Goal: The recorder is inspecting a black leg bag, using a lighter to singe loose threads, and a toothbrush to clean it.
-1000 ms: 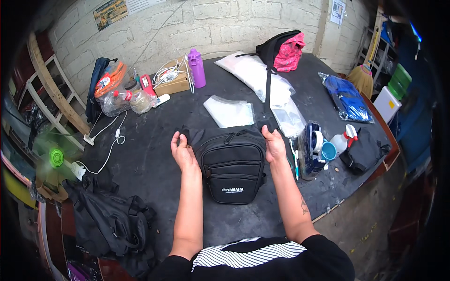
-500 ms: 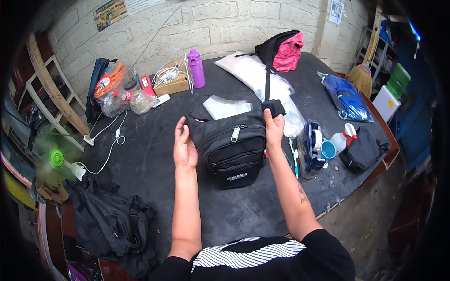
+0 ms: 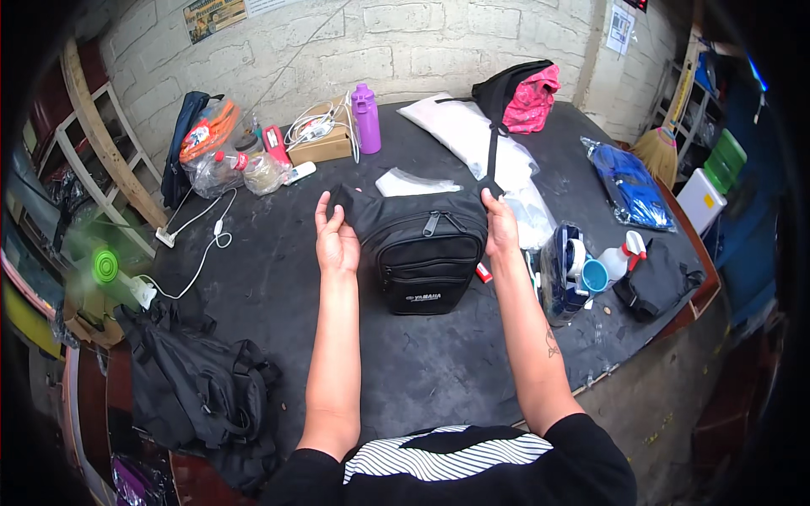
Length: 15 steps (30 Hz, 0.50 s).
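A black waist bag (image 3: 432,253) with a zipped front pocket, a grey zipper pull and pale lettering stands upright over the middle of the table. My left hand (image 3: 339,240) holds its left wing, the thumb in front and part of the fingers hidden behind the fabric. At the opposite wing, my right hand (image 3: 500,223) grips the top right corner, thumb uppermost. Behind the bag lies a clear plastic wrapper with white contents (image 3: 413,183). A small red item (image 3: 483,272) shows beside its right edge.
Black backpack (image 3: 198,388) at the near left, beside a green fan (image 3: 105,266). Bottles, a cardboard box (image 3: 321,145) and a purple bottle (image 3: 365,120) line the back. At right are a blue cup (image 3: 594,275), spray bottle (image 3: 620,255) and wrapped blue cloth (image 3: 629,184).
The bag has shifted slightly away from me and its bottom edge sits higher in view. The black strap end that stuck up by my right hand no longer shows there. Both hands keep their hold.
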Tool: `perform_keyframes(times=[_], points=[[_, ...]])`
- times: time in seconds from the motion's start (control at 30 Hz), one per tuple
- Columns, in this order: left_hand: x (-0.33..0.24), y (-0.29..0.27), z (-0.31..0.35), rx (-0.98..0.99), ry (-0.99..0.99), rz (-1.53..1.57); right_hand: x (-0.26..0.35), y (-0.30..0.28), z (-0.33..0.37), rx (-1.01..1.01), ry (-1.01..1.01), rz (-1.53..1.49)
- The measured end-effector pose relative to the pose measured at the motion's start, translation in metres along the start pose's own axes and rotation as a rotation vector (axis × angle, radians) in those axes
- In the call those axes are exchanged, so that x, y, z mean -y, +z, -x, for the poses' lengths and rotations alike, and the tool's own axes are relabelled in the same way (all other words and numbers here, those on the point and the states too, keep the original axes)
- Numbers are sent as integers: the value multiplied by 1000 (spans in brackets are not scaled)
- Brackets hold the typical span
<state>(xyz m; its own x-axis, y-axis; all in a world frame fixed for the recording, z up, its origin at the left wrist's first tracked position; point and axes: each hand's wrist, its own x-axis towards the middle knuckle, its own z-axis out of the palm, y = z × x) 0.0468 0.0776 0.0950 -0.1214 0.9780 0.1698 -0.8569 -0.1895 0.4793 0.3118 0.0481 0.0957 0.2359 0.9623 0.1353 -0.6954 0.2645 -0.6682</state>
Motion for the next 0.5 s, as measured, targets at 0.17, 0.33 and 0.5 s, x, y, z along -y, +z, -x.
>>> perform_keyframes(times=[0.17, 0.33, 0.5], points=[[-1, -20, -12, 57, -31, 36, -6, -5, -9, -36, 30, -9], [1, 15, 9, 108, -102, -51, -10, -31, -26, -46, 49, -21], [0, 10, 17, 242, -168, -249, -7, -28, -23, 50, 161, -70]])
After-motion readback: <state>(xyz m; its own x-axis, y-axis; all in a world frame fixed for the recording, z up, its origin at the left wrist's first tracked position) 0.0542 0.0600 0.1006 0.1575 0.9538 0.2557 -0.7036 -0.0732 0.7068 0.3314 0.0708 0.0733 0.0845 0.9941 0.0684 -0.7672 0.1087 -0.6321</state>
